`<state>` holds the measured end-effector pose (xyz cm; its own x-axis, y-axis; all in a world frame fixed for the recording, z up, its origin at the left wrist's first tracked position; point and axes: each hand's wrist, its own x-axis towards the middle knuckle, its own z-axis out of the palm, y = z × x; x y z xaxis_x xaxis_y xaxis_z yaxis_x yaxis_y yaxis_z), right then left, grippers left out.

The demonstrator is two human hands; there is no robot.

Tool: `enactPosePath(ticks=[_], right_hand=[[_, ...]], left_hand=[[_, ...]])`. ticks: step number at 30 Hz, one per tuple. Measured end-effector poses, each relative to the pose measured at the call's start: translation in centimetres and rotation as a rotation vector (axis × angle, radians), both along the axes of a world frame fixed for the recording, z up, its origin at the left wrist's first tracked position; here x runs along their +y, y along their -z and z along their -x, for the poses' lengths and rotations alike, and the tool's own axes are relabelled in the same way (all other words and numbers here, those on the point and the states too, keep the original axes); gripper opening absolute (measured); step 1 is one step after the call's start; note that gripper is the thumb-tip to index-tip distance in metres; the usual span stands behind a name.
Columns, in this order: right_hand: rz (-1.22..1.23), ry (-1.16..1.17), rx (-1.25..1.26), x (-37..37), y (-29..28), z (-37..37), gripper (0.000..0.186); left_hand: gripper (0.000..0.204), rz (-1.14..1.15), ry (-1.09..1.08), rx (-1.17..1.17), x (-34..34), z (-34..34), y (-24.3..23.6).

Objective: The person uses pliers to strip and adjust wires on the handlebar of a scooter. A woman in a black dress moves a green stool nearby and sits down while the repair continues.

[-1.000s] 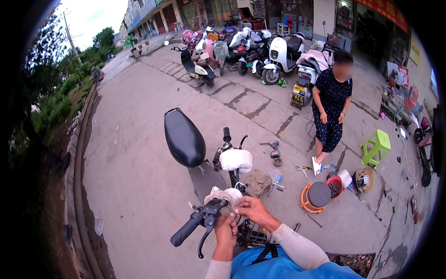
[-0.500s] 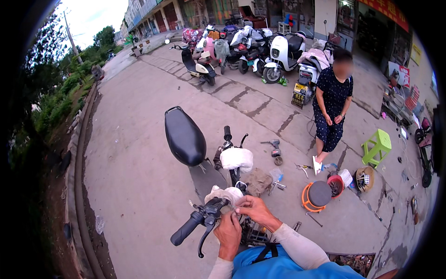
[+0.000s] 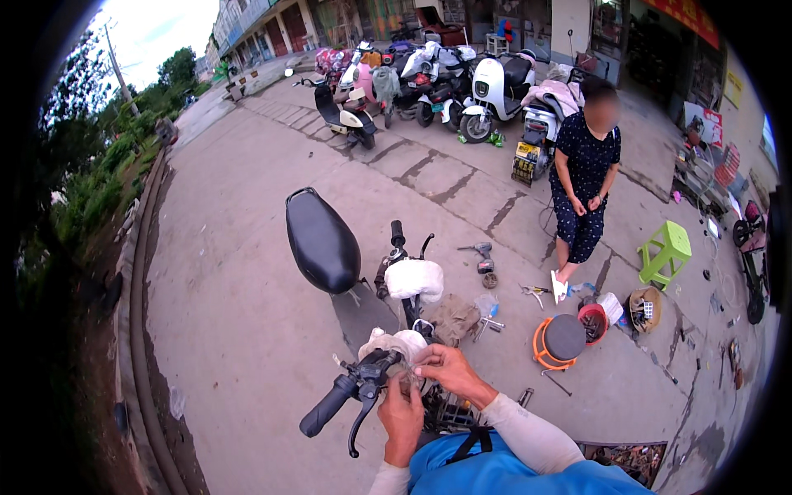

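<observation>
Both my hands work close together at a scooter's handlebar. My left hand (image 3: 402, 418) is raised with its fingers bent just beside the brake lever (image 3: 358, 436) and black grip (image 3: 327, 406). My right hand (image 3: 450, 373) reaches in from the right, thumb and fingertips pinched near the left fingertips. What the fingertips hold is too small to make out. Behind them a whitish cloth-like cover (image 3: 381, 341) lies over the middle of the handlebar. Farther along, a white padded wrap (image 3: 414, 280) sits by the other grip (image 3: 398, 233). The black seat (image 3: 323, 245) lies beyond, to the left.
Right of the scooter are a cordless drill (image 3: 484, 257), pliers (image 3: 535, 292), an orange-framed round stool (image 3: 558, 341), a red bucket (image 3: 592, 324) and a green stool (image 3: 665, 252). A person (image 3: 585, 169) in dark dotted clothes stands there. Several parked scooters (image 3: 495, 92) line the back.
The whole view has shifted slightly, moving the scene a little to the left. My hands stay at the same spot on the handlebar, with only small finger movement.
</observation>
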<state>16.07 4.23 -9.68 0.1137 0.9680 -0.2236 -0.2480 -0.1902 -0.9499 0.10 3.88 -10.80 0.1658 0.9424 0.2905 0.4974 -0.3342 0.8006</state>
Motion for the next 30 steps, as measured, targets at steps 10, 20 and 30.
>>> enactPosePath(ticks=[10, 20, 30], right_hand=[[-0.017, 0.005, 0.039, -0.1, 0.7, -0.2, 0.023], [-0.05, -0.007, -0.031, 0.0, 1.4, -0.2, 0.023], [-0.026, 0.001, 0.052, -0.3, 1.2, 0.0, 0.024]], left_hand=[[0.013, -0.29, -0.004, 0.231, 0.9, -0.3, -0.2], [0.004, 1.074, -0.026, -1.046, 1.9, -0.5, -1.1], [0.013, -0.302, -0.014, 0.253, 0.7, 0.0, -0.9]])
